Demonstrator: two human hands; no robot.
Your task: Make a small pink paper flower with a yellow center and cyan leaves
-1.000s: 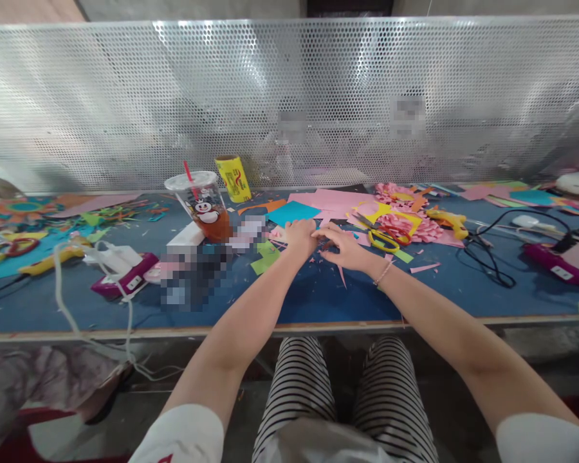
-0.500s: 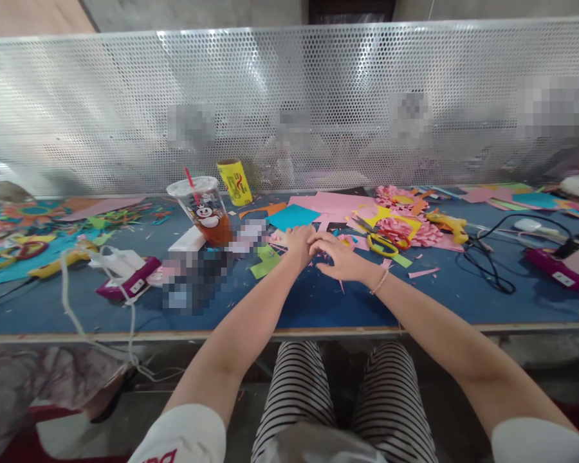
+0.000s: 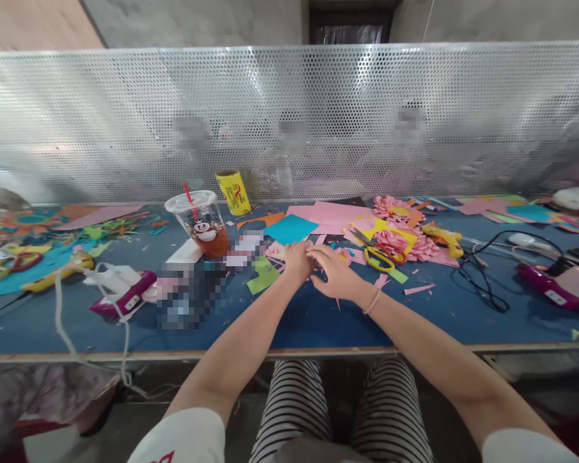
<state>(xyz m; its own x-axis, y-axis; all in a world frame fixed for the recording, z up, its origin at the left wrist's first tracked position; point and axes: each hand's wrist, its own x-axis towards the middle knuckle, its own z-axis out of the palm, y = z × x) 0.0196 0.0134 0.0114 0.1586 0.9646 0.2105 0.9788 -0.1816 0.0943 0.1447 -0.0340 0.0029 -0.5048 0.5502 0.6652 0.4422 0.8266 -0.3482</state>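
My left hand [image 3: 298, 260] and my right hand [image 3: 336, 273] meet over the middle of the blue table. The fingers of my right hand are bent and touch my left hand near its fingers. My left hand's fingertips are mostly hidden, and anything under them cannot be made out. A pink bracelet [image 3: 374, 302] circles my right wrist. Just beyond my hands lie a teal paper sheet [image 3: 290, 229] and pink paper [image 3: 335, 215]. Green paper [image 3: 263, 275] is left of my left hand. Yellow-handled scissors [image 3: 379, 258] lie open to the right of my right hand.
A plastic cup [image 3: 202, 225] with a brown drink stands left, near a yellow roll [image 3: 233, 193]. Pink paper flowers [image 3: 417, 244] and a yellow glue gun [image 3: 442, 239] lie right. Purple power strips [image 3: 125, 297] with cables sit at both sides. A perforated metal screen [image 3: 270, 83] rises behind.
The whole view has shifted, so the table appears lower. My hands stay together at the same place on the table, with little visible change in their pose.
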